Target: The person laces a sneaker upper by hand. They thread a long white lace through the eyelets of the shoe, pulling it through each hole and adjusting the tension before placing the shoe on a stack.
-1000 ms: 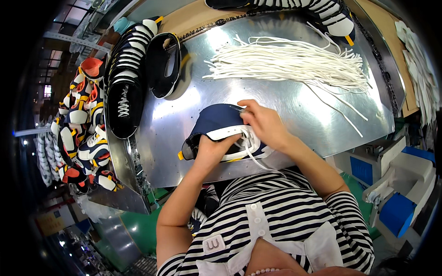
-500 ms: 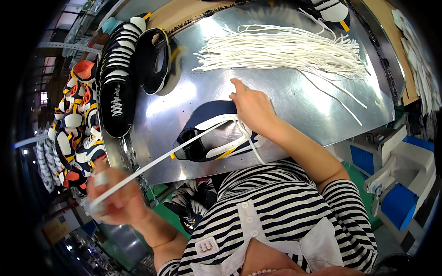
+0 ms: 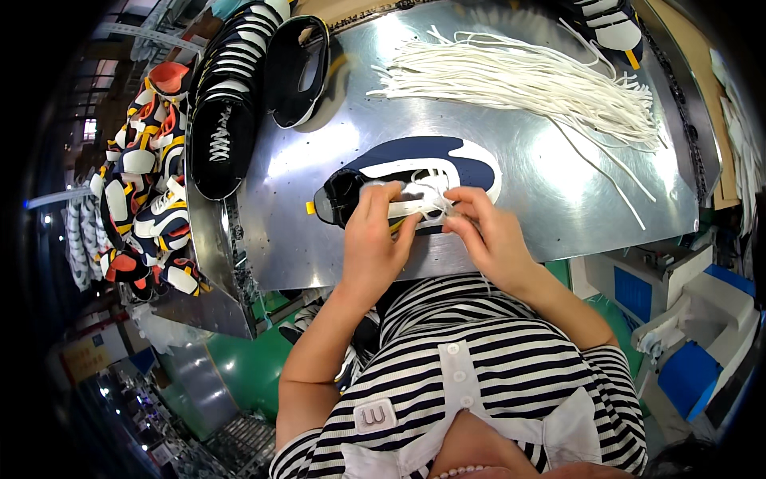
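Note:
A navy and white shoe upper (image 3: 475, 164) with a yellow heel tab lies on the metal table, toe to the right. White shoelace (image 3: 435, 180) runs through its eyelets. My right hand (image 3: 493, 239) pinches the lace between thumb and fingers at the near eyelet row. Over the shoe's opening is my left hand (image 3: 375, 239), its thumb and fingers curled around the near side of the upper; the fingertips are slightly blurred. Whether they also hold lace is hard to see.
A big bundle of white laces (image 3: 519, 84) lies at the back of the metal table (image 3: 295, 247). Laced dark shoe uppers (image 3: 219, 152) are stacked at left, beside a single black upper (image 3: 297, 76). More uppers (image 3: 148, 184) hang beyond the left edge. A grey-and-blue machine (image 3: 678, 319) stands at right.
My left hand has come from the far lower left, where it drew the lace taut, back to the shoe. My right hand has moved from the shoe's far side to its near side.

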{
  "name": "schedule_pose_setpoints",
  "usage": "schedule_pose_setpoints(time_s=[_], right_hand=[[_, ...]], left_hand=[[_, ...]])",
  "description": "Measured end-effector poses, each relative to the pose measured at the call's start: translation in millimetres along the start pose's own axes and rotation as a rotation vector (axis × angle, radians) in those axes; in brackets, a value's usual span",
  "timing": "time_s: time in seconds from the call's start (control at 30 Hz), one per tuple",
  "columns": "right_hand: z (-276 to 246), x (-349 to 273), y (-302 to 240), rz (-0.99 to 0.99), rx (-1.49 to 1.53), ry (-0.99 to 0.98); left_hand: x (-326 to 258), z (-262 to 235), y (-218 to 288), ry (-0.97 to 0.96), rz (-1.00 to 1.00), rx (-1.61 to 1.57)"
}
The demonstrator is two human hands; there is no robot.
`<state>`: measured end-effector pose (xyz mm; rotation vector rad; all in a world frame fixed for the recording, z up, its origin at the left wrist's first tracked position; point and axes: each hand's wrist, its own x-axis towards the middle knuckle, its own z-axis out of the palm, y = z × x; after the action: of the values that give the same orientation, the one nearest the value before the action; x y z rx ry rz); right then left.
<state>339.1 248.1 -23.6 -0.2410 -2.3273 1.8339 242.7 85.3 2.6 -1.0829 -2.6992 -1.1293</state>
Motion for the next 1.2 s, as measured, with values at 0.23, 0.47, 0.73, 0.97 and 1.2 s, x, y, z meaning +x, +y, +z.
schedule_pose_setpoints(time_s=[0.23,0.47,0.73,0.97,1.2], right_hand=[[7.8,-13.0,2.5,-0.003,-0.041,-0.015],[8.0,-0.8,8.0,0.105,0.007,-0.059],[3.8,3.8,3.8,0.134,0.073,-0.103],[0.5,6.3,4.4,0.162,0.103,-0.123],[9.5,8.2,5.4,0.269,0.117,-0.092]], left_hand=[[-0.7,-2.0,-8.7,-0.035,0.021,0.133],[1.5,2.9,-13.0,-0.005,0.043,0.113],[-1.0,4.8,-17.1,0.019,0.101,0.124],[-0.8,4.5,-17.1,0.018,0.116,0.107],[-8.2,0.9,-13.8,-0.09,0.131,-0.022]])
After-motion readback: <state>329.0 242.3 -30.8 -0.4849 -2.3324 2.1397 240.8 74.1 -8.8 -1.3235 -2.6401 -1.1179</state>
